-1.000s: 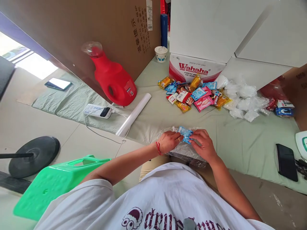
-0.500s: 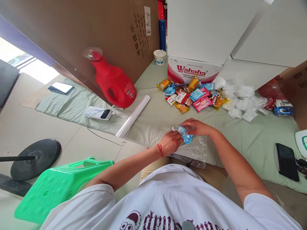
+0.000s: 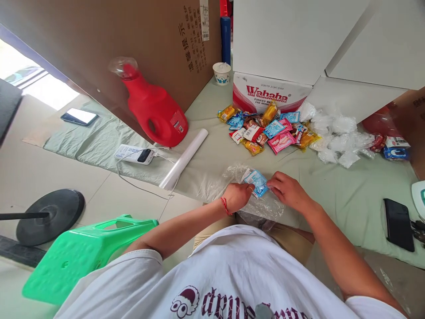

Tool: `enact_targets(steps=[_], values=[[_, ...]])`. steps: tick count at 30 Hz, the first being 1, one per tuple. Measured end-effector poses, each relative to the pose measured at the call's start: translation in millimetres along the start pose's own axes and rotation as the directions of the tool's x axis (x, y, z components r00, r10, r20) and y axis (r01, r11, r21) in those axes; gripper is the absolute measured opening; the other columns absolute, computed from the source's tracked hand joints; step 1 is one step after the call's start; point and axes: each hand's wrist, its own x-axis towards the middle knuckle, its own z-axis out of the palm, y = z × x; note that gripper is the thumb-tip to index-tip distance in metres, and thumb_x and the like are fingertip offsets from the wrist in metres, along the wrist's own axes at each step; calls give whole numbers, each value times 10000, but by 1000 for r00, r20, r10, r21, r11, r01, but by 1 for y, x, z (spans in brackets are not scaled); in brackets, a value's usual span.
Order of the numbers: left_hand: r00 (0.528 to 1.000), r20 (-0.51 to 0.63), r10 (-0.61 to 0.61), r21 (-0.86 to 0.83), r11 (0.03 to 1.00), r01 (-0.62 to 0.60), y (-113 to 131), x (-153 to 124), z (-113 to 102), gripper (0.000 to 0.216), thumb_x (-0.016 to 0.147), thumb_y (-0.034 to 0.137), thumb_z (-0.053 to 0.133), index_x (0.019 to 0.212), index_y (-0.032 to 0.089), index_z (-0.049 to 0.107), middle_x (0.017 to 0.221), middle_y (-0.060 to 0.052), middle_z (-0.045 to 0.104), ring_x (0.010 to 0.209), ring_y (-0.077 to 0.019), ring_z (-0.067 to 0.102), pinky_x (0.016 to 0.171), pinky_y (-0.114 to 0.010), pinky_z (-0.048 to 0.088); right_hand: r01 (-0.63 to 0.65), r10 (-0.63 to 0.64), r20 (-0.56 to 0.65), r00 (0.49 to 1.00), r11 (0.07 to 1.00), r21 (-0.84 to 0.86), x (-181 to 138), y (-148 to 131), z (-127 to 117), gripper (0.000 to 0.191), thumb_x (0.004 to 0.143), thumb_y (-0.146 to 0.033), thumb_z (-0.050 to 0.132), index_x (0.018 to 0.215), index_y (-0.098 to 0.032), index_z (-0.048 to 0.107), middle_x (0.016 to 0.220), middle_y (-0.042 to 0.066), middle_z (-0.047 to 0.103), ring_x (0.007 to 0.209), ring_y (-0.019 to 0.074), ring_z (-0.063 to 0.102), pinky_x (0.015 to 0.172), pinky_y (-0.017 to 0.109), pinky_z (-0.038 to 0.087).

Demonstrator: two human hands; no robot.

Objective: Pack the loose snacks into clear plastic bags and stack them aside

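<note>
Green cloth (image 3: pixel 328 195) fills my middle view. Near 4 o'clock of centre, a blue packet (image 3: pixel 256 181) sits over film (image 3: pixel 270 207). My left hand (image 3: pixel 236 196) grips it by pinching, likely against sliding; my right hand (image 3: pixel 288 190), grip narrow, seems to pinch film at the packet's 3 o'clock edge.

Single view, taken from wearer's head, on near side of Wahaha box (image 3: pixel 270 91). Lens faced forward and steeply down, toward box. White shirt (image 3: pixel 219 266) caught closest, seen from above, well short of box. Left hand (image 3: pixel 237 196) and right hand (image 3: pixel 288 189) framed close, between shirt and box. Wide field covered: floor (image 3: pixel 108 199) taken in left of box, black phone (image 3: pixel 398 225) right of it.
</note>
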Motion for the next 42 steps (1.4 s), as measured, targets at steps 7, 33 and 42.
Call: enact_targets(steps=[7, 33, 42], values=[[948, -301, 105, 97, 992, -80, 0, 0, -2, 233, 1028, 281, 493, 909, 192, 674, 897, -85, 706, 1006, -240, 666, 902, -407, 482, 22, -21, -33, 999, 999, 29, -12, -6, 36, 248, 1013, -195, 503, 1028, -257, 743, 887, 39, 609, 770, 159, 556, 651, 265, 407], [895, -198, 400, 200, 910, -363, -26, 14, -14, 232, 1062, 248, 449, 1068, 223, 679, 841, -45, 697, 980, -201, 625, 919, -397, 385, 21, -4, -102, 995, 987, 160, -28, -5, 37, 271, 967, -156, 530, 939, -272, 774, 891, 55, 638, 803, 182, 578, 698, 295, 465], [931, -35, 364, 144, 923, -356, -23, 14, -17, 306, 1057, 228, 406, 1190, 217, 681, 924, -73, 709, 886, -204, 644, 733, -345, 411, -257, 261, -269, 927, 965, 50, -115, -49, 62, 308, 955, -115, 494, 931, -266, 762, 925, 75, 634, 893, 221, 587, 748, 350, 522]])
